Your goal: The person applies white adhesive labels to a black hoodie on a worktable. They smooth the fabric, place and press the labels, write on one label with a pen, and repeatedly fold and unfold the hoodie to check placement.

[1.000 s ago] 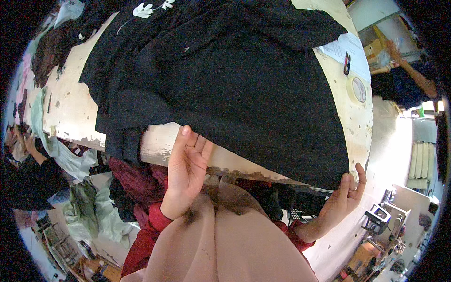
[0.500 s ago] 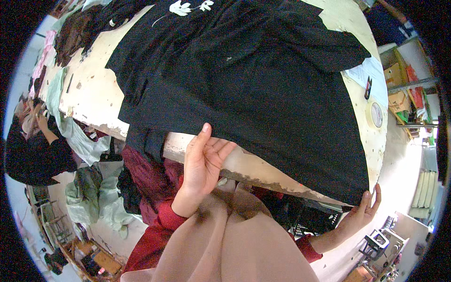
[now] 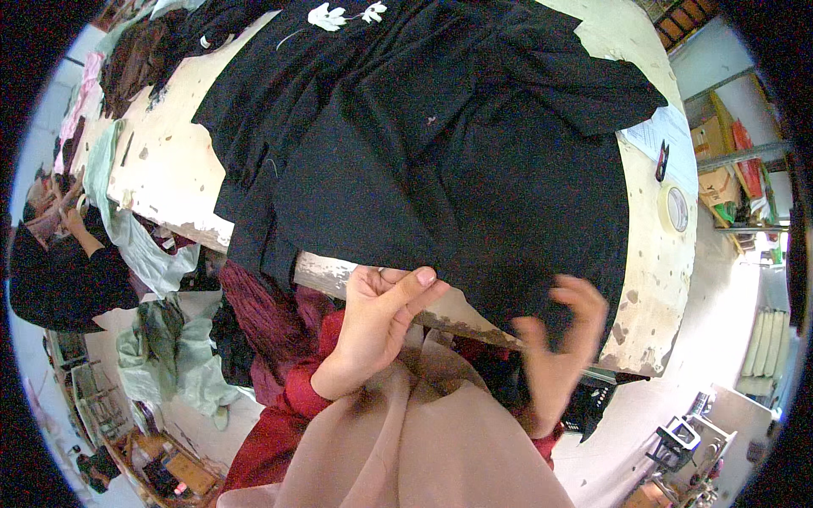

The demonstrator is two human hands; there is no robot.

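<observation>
A large black garment (image 3: 364, 178) with a white flower motif near the far edge lies spread over the table, its near hem hanging at the table edge. My left hand (image 3: 373, 322) is closed at that hem, thumb pressed against the fingers with the cloth edge at their tips. To its right, my right hand (image 3: 563, 347) is raised over the near right part of the garment, slightly blurred, thumb and fingers curved apart. Nothing shows between them. Folds run through the middle of the cloth.
On the worn pale table (image 3: 169, 182), a tape roll (image 3: 675, 209), small black thread snips (image 3: 662, 161) and paper sheets (image 3: 648, 131) lie at the right. Dark cloth (image 3: 135, 63) is heaped far left. Maroon fabric (image 3: 267, 330) hangs below the edge. Another person (image 3: 72, 262) works at the left.
My right hand has come in leftward from the garment's right corner, which has shifted inward and creased. My left hand, earlier open, has closed at the hem.
</observation>
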